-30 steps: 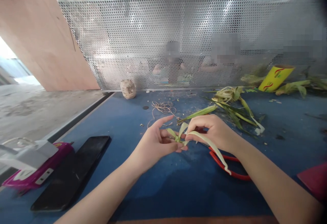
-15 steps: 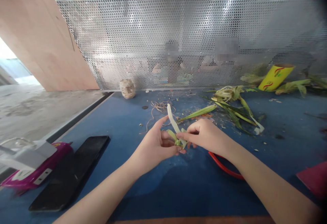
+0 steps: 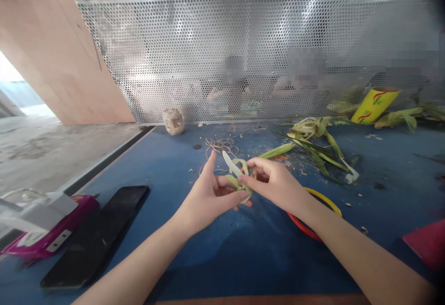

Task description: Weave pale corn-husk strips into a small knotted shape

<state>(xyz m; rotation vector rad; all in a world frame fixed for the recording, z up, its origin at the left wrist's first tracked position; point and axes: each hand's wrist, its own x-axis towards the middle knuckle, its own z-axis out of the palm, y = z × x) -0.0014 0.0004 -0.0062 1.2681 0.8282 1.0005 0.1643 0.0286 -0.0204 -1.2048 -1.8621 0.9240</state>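
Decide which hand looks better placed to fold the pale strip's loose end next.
Probably the right hand: its fingers grip the pale strip, while the left hand steadies the green leaf pieces below.

No words, brand or number can be read for certain. The yellow tube (image 3: 375,106), leaning at between two and three o'clock from the middle of the view, bears printing: a curved red mark near its upper end, another near its lower end, and small dark or green characters beside them, too small and blurred to make out. At eight o'clock, the magenta box (image 3: 77,212) has pale patches on its side, one with small dark marks; whether these are labels or sockets cannot be told, and no lettering is legible.
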